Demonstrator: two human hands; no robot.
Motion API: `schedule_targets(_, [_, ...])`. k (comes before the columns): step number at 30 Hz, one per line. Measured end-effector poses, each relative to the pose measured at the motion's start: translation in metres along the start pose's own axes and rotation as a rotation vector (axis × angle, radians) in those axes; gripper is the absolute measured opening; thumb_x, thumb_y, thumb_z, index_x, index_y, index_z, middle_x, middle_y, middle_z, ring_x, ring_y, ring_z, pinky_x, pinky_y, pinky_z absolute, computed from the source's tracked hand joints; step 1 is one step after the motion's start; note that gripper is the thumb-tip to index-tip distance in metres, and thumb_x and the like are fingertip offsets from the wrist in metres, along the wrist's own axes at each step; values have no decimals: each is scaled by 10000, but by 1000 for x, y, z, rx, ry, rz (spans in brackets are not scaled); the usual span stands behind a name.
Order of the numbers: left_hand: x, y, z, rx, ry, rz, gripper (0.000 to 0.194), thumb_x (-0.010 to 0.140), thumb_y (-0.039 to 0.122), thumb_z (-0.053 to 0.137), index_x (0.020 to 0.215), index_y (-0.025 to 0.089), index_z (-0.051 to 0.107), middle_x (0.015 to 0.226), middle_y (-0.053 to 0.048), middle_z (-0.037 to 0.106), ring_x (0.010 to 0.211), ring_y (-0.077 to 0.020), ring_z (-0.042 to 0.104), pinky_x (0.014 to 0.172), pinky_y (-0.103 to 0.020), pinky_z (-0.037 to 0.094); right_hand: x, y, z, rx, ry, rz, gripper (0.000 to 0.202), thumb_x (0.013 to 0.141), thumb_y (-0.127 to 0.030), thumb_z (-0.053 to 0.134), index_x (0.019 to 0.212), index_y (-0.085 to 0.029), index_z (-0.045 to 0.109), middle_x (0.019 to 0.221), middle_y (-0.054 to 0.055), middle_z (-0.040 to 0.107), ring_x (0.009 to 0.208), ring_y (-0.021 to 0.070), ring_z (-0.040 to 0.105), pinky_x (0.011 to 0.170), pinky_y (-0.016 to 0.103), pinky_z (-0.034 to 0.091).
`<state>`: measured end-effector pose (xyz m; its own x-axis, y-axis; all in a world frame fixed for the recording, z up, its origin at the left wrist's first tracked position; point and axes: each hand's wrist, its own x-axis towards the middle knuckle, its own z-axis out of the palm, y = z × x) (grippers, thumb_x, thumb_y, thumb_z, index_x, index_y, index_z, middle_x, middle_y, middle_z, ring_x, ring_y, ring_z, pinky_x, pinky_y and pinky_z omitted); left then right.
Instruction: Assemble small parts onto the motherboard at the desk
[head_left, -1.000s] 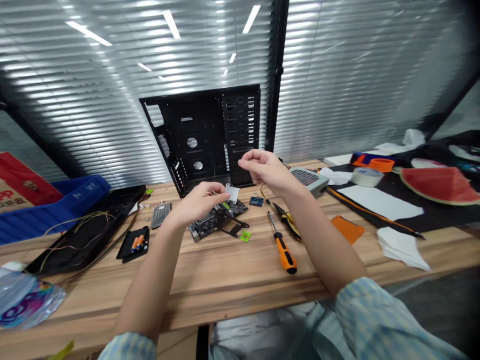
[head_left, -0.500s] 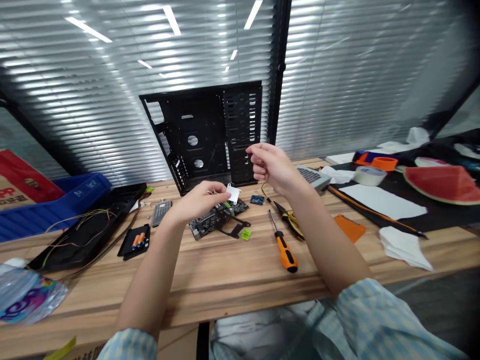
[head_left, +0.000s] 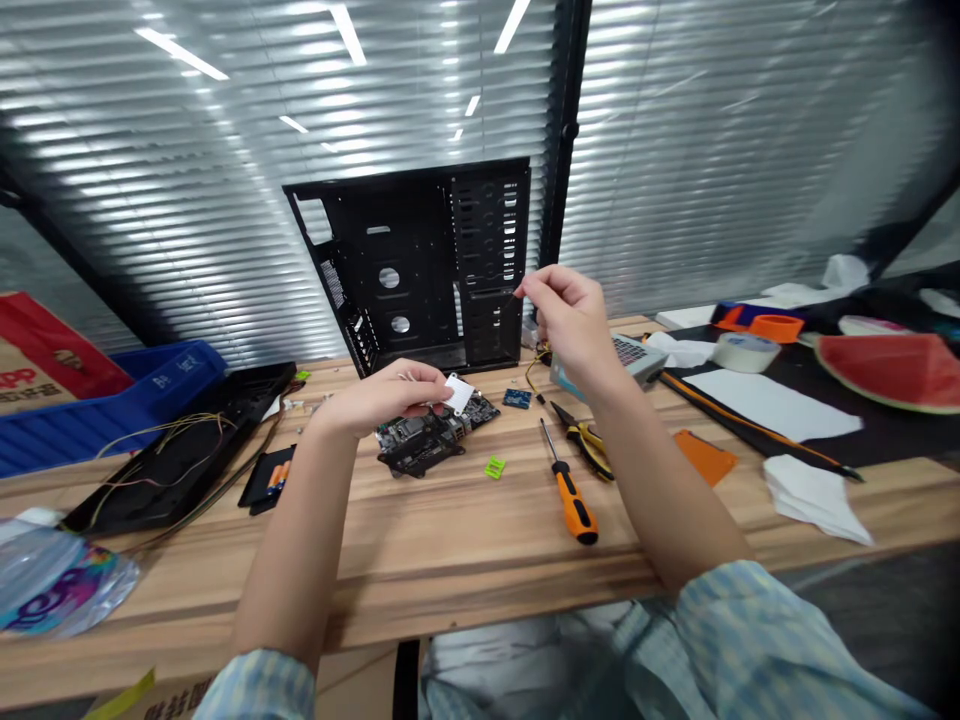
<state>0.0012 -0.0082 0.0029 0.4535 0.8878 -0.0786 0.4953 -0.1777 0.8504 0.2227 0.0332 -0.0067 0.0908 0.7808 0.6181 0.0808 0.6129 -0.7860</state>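
My left hand (head_left: 394,398) is closed, pinching a small white plate, seemingly a heat sink (head_left: 459,394), between thumb and fingers. Thin pale strands show at its fingers. Below it lies a motherboard (head_left: 474,412), with a black bracket (head_left: 420,460) across its near left part. Raised in front of the computer case's right side, my right hand (head_left: 571,318) has thumb and forefinger pressed together. A thin dark sliver shows at those fingertips, too small to name. A light-green clip (head_left: 495,467) and a blue circuit board (head_left: 517,398) lie nearby.
The black computer case (head_left: 420,240) stands against the blinds. On the wooden table lie an orange screwdriver (head_left: 574,505), pliers (head_left: 585,440), and a grey metal box (head_left: 637,357). At the left are a black panel with wires (head_left: 172,460), a blue bin (head_left: 161,400) and a battery holder (head_left: 259,480).
My right hand has moved up and to the right. The black bracket has shifted left over the motherboard, away from the green clip. The white heat sink stays in my left hand, turned slightly.
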Motion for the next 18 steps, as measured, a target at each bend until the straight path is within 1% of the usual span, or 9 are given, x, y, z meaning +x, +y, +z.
schedule_targets(2, [2, -2, 0, -18, -37, -13, 300, 717, 416, 670, 602, 149, 598, 571, -2, 493, 517, -80, 387, 458, -217, 285, -1, 0, 1, 9, -2, -1, 340, 822, -542, 597, 748, -212, 557, 589, -24, 389, 550, 108, 399, 480, 244, 265])
schedule_targets(5, [6, -7, 1, -37, -77, -37, 286, 703, 424, 681, 667, 142, 647, 633, -28, 563, 541, -90, 436, 457, -210, 311, -2, 0, 3, 41, -46, 11, 337, 842, -553, 570, 780, -222, 565, 602, -22, 399, 556, 109, 402, 493, 248, 272])
schedule_targets(7, [8, -10, 1, -51, -110, -42, 282, 703, 420, 687, 678, 141, 662, 652, -35, 586, 551, -91, 450, 459, -205, 316, -3, 0, 4, 50, -59, 6, 335, 847, -559, 561, 802, -227, 572, 621, -18, 413, 569, 112, 409, 499, 248, 275])
schedule_targets(13, [9, -8, 2, -148, -170, -48, 251, 704, 373, 704, 644, 132, 666, 605, -25, 579, 514, -68, 418, 440, -198, 262, -5, 0, 12, -3, 32, -101, 333, 840, -548, 575, 797, -219, 584, 673, -1, 425, 636, 127, 427, 519, 249, 295])
schedule_targets(18, [9, -10, -1, -214, -178, -67, 223, 699, 353, 711, 682, 132, 689, 646, -39, 615, 542, -79, 475, 480, -204, 329, -8, 0, 16, -47, 74, -123, 322, 854, -538, 563, 803, -221, 581, 653, -15, 367, 613, 120, 396, 522, 250, 283])
